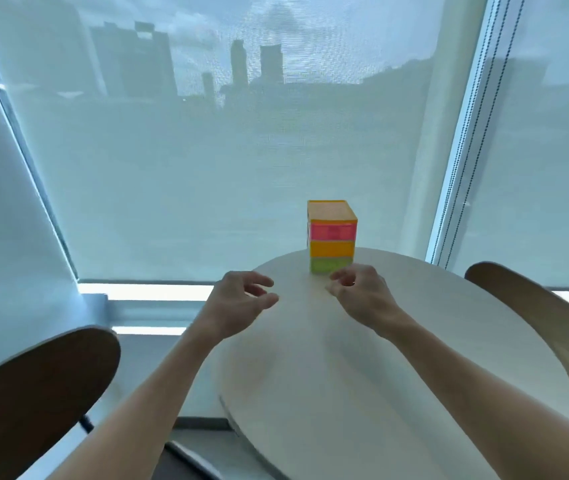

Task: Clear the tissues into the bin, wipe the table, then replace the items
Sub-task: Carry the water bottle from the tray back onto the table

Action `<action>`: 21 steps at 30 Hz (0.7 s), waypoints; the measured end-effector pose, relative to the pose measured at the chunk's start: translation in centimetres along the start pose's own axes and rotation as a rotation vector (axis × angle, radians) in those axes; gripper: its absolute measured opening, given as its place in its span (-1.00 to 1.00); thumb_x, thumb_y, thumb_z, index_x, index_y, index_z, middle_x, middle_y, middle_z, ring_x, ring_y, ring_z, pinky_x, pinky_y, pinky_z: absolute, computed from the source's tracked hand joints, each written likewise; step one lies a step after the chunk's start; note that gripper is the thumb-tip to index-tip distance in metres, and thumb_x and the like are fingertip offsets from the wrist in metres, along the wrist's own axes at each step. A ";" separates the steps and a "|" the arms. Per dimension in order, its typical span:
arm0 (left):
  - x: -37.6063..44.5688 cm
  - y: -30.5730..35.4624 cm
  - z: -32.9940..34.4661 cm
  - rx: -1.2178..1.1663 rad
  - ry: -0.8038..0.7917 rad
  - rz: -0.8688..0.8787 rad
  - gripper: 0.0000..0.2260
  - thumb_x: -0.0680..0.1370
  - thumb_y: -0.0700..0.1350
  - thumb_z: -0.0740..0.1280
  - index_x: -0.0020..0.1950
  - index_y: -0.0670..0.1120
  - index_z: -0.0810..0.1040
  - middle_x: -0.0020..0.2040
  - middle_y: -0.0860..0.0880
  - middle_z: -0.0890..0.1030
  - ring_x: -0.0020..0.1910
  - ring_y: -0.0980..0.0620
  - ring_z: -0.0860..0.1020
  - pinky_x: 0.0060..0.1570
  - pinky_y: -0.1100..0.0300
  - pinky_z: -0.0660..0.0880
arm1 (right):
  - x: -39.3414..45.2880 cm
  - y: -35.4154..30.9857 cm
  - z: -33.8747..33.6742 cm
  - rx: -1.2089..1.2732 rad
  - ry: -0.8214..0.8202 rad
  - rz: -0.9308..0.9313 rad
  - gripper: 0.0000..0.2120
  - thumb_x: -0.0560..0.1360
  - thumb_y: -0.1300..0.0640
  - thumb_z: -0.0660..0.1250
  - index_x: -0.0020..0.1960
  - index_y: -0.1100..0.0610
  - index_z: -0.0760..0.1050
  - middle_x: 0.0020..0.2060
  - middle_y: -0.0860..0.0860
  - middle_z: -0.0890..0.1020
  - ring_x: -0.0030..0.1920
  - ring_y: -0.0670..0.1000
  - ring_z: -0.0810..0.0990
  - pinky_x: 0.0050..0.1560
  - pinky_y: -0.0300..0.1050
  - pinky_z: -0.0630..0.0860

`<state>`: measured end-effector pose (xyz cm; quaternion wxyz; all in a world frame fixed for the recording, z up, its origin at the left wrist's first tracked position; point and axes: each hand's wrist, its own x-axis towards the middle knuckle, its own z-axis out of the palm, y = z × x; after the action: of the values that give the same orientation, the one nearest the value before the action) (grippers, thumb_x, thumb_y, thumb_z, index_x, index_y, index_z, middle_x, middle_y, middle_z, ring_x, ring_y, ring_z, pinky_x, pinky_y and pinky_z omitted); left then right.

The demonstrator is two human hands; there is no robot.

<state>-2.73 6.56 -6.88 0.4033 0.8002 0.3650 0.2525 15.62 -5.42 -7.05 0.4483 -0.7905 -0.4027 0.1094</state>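
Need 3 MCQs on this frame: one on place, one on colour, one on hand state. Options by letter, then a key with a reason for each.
1. Where does the coloured drawer box stand?
A. far edge of the round table
B. on a chair
C. on the floor

2. What colour is its lowest drawer?
A. pink
B. green
C. blue

3. What do the left hand and right hand hold?
A. tissues
B. a cloth
C. nothing

Key: 1 A, the box sits on the tabletop near the window side. 2 B, green lies under orange and pink. 3 C, both hands hover with loosely curled fingers and nothing in them.
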 end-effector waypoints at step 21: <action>-25.9 -15.9 -13.6 -0.059 0.442 -0.294 -0.99 0.47 -0.09 0.47 -0.14 0.01 0.67 -0.26 0.00 0.61 -0.30 0.08 0.54 -0.15 0.11 0.58 | -18.0 -12.4 18.2 0.116 -0.590 -0.289 -0.91 0.53 0.07 0.39 -0.02 0.06 0.63 -0.18 -0.08 0.63 -0.16 -0.13 0.59 -0.08 -0.21 0.54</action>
<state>-33.96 -1.06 -15.50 0.3694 0.6518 0.5491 0.3705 -12.47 -3.94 -11.03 0.3675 -0.6325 -0.6162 0.2918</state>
